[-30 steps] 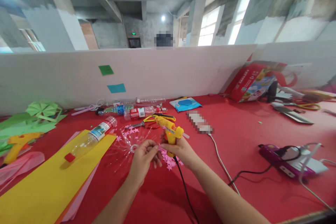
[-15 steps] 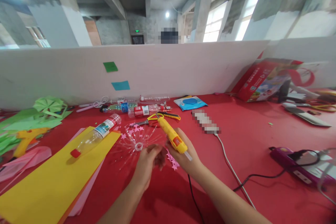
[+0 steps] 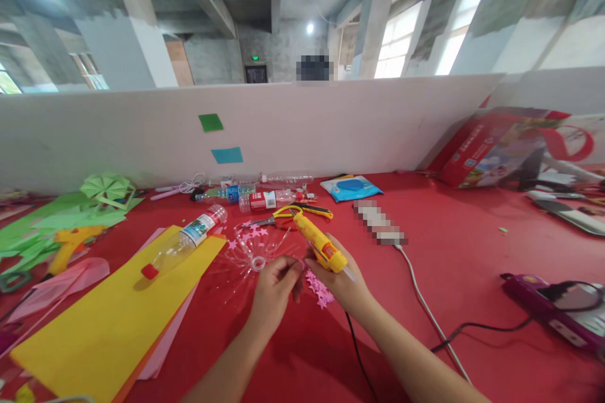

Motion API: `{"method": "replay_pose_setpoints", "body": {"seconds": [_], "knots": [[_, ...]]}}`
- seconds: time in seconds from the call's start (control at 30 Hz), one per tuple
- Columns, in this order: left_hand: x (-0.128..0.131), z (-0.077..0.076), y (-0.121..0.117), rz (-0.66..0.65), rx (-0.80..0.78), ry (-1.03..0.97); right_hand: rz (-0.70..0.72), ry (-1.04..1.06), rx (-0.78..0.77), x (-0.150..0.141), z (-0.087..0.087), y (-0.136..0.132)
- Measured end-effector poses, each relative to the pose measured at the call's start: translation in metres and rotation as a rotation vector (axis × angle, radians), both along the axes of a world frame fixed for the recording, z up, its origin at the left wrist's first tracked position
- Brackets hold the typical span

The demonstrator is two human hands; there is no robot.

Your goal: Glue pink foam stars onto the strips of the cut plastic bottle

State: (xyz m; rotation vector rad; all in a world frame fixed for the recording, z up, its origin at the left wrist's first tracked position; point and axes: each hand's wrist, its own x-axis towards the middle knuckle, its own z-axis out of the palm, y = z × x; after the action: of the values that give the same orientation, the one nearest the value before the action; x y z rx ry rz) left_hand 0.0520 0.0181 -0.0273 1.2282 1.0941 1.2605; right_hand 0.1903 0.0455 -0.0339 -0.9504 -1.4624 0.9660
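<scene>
My right hand [image 3: 352, 283] is wrapped round a yellow hot glue gun [image 3: 319, 242], its nozzle pointing up and away to the left and a clear glue stick poking out of its rear end. My left hand [image 3: 276, 283] is closed in a pinch beside it, close to the right hand's fingertips; what it pinches is too small to make out. Just left of that hand, a clear plastic bottle top cut into spread strips [image 3: 258, 263] lies on the red table. Pink stars [image 3: 320, 293] are piled under the right hand, and more pink stars [image 3: 253, 232] lie near the strips.
Yellow-handled scissors [image 3: 288, 213] and several plastic bottles [image 3: 265, 200] lie beyond the hands. Yellow sheets [image 3: 108, 315] carry another bottle [image 3: 189, 239] on the left. A second glue gun [image 3: 70, 242] lies farther left. To the right are a wipes pack [image 3: 352, 188], cables and a purple power strip [image 3: 551, 312].
The view has shifted a little, so everything sits farther right. My left hand has come closer to the right hand's fingers. The right hand still grips the glue gun.
</scene>
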Motion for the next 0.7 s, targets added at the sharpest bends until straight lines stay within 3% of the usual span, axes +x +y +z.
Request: {"method": "replay_pose_setpoints", "body": {"seconds": [0.13, 0.3, 0.53, 0.7], "knots": [[0.000, 0.006, -0.003, -0.017, 0.041, 0.061, 0.004, 0.108, -0.060, 0.000, 0.007, -0.001], [-0.001, 0.009, -0.003, -0.024, 0.080, 0.082, 0.069, 0.205, -0.258, 0.000, 0.020, -0.005], [-0.001, 0.004, -0.003, -0.043, -0.011, -0.046, 0.036, 0.218, -0.277, -0.001, 0.027, -0.009], [-0.006, 0.009, -0.003, -0.025, 0.064, -0.046, -0.014, 0.230, -0.236, -0.004, 0.025, -0.010]]}}
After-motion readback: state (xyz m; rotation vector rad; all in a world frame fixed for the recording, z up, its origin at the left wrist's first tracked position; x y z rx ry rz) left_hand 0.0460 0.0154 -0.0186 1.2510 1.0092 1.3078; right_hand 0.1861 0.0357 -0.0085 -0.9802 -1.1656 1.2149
